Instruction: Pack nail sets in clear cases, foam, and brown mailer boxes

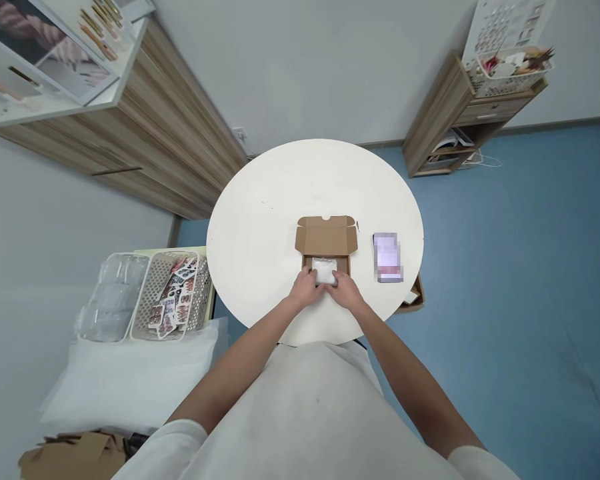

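An open brown cardboard box (326, 237) lies on the white oval table (260, 200), its lid folded back away from me. A small white wrapped packet (325, 271) is at the box's tray, partly over its near side; I cannot tell whether it rests on the bottom. My left hand (305, 287) grips the packet's left edge, fingers bent. From the other side, my right hand (344, 290) holds its lower right edge, thumb towards the middle. The two hands nearly meet at the near edge and hide the front of the box.
Right of the box lies a phone (389, 257) with a blurred screen. Left of the table stand a white basket of printed cards (175, 297) and a bin of clear plastic (114, 297). A brown box (414, 297) sits below the table's right edge.
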`<action>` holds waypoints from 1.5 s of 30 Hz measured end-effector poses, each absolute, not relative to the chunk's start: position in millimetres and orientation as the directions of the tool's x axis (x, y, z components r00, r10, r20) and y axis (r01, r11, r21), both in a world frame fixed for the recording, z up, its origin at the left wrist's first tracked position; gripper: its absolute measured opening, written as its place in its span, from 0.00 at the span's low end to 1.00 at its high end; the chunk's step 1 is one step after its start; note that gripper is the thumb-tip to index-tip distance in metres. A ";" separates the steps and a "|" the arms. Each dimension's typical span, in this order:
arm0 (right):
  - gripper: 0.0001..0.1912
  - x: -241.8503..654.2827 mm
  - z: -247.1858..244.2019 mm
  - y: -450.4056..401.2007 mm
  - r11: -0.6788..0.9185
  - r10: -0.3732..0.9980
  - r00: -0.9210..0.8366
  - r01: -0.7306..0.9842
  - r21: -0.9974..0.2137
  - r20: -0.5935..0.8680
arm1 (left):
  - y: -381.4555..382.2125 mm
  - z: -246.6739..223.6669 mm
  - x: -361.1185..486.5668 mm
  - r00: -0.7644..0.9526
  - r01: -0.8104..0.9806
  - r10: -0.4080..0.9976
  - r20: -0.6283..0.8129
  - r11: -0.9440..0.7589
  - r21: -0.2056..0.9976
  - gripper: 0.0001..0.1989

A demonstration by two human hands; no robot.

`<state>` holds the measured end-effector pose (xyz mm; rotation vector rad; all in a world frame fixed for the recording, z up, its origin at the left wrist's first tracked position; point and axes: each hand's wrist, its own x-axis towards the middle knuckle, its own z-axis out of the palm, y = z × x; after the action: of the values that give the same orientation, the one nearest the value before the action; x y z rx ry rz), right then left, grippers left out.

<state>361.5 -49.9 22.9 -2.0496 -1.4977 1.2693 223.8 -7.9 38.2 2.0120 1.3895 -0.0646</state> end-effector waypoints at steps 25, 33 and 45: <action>0.28 364.5 23.3 -11.8 -0.550 0.781 0.107 -0.349 -0.759 -0.615 | 35.0 39.4 151.1 0.133 0.209 0.824 -0.550 0.520 0.828 0.33; 0.30 309.0 41.3 -26.4 -0.569 0.819 -0.009 -0.145 -0.810 -0.574 | 22.4 28.2 80.1 0.137 0.090 0.848 -0.513 0.505 0.858 0.34; 0.27 298.1 60.3 -49.1 -0.476 0.876 0.033 -0.091 -0.875 -0.480 | 16.8 31.9 73.8 0.301 0.010 0.848 -0.437 0.455 0.890 0.30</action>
<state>298.1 -49.1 60.3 -1.5246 -0.8285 1.5570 73.8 16.8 31.9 0.9481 1.1340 0.6832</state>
